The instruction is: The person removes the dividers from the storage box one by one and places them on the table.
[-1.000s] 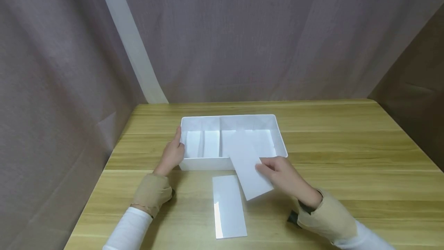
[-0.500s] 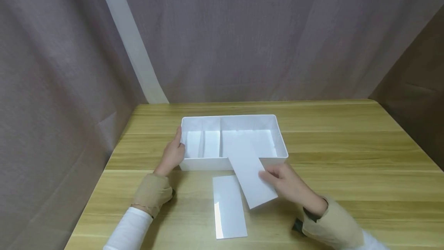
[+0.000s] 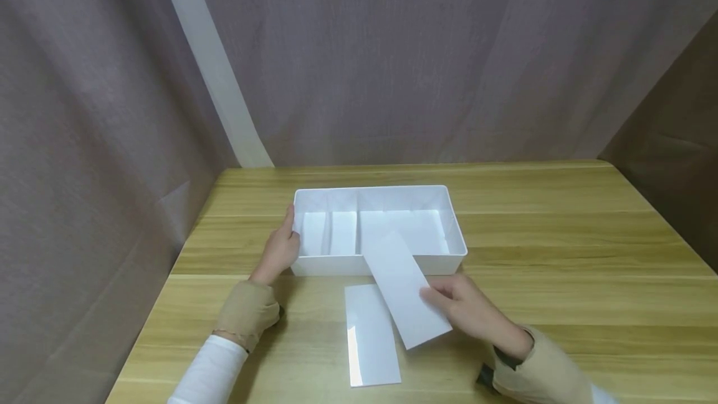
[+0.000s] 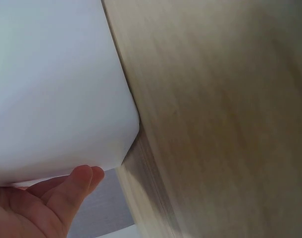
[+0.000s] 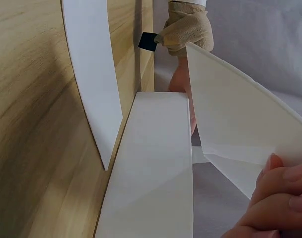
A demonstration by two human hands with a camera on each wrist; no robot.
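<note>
In the head view, a white divided box (image 3: pixel 406 265) lies on the table, with two narrow compartments at its left and a wide one at its right. My left hand (image 3: pixel 279 248) holds its left end; in the left wrist view, fingertips (image 4: pixel 84 173) lie against the outer wall. My right hand (image 3: pixel 465 304) pinches a thin white rectangular panel (image 3: pixel 408 295) by its right edge. That panel is raised and slanted, its far end over the box's front rim. A second, glossy white panel (image 3: pixel 373 335) lies flat on the table before the box.
The wooden table (image 3: pixel 561 235) spreads around the box and on to the right. A grey curtain (image 3: pixel 392 61) hangs behind the table's far edge and along the left. A darker cloth (image 3: pixel 679 123) stands at the right.
My right hand has drawn the pinched panel back toward me and slightly right, so less of it covers the box's wide compartment. The left hand, box and flat panel have hardly moved.
</note>
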